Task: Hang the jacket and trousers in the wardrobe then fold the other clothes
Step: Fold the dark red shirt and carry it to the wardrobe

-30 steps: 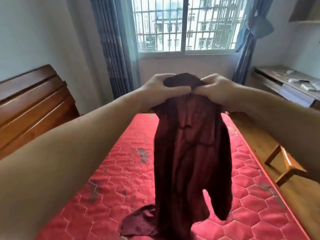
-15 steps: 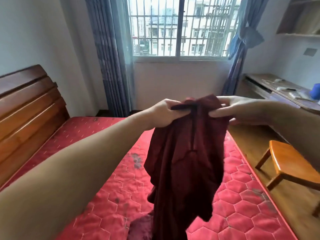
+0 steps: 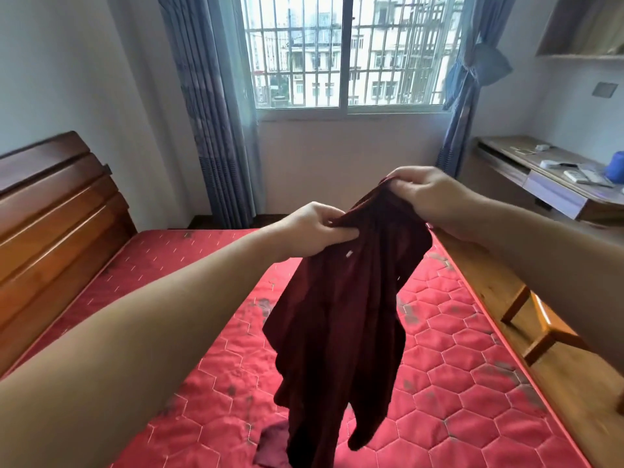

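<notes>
Dark red garment [image 3: 344, 315] hangs over the bed [image 3: 456, 366], pinched by left hand [image 3: 317, 228] and right hand [image 3: 429, 194]; their fingers have drawn apart along its top edge, probably spreading it for folding.

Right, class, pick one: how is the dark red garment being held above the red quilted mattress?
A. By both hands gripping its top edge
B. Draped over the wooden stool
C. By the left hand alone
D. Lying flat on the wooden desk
A: the left hand and the right hand both grip the top edge of the dark red garment, which hangs over the red quilted mattress.
</notes>
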### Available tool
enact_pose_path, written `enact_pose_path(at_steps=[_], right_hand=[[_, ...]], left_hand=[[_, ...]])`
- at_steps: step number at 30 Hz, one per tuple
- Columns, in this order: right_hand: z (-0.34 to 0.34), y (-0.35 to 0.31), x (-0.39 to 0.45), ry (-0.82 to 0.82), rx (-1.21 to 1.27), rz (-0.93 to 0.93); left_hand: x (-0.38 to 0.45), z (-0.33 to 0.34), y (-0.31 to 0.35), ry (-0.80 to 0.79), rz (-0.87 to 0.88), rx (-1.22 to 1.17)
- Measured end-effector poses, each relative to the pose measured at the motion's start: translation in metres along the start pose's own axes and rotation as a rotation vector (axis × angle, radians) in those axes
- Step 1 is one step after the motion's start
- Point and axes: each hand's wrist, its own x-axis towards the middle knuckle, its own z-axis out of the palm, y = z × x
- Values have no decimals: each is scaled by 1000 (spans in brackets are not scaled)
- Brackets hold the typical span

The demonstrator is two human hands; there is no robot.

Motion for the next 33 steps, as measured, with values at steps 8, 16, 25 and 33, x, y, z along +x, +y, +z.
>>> enact_pose_path(at_steps=[8, 16, 25, 33], right_hand=[[-36, 0, 1, 163, 83, 97], [-87, 44, -20, -264, -914, 56], [-120, 45, -7, -25, -1009, 3], [-139, 44, -24, -289, -590, 258]], left_hand=[[-3, 11, -77, -1, -199, 529], [0, -74, -30, 261, -102, 852], [5, -103, 27, 333, -131, 905], [-11, -88, 23, 193, -298, 638]])
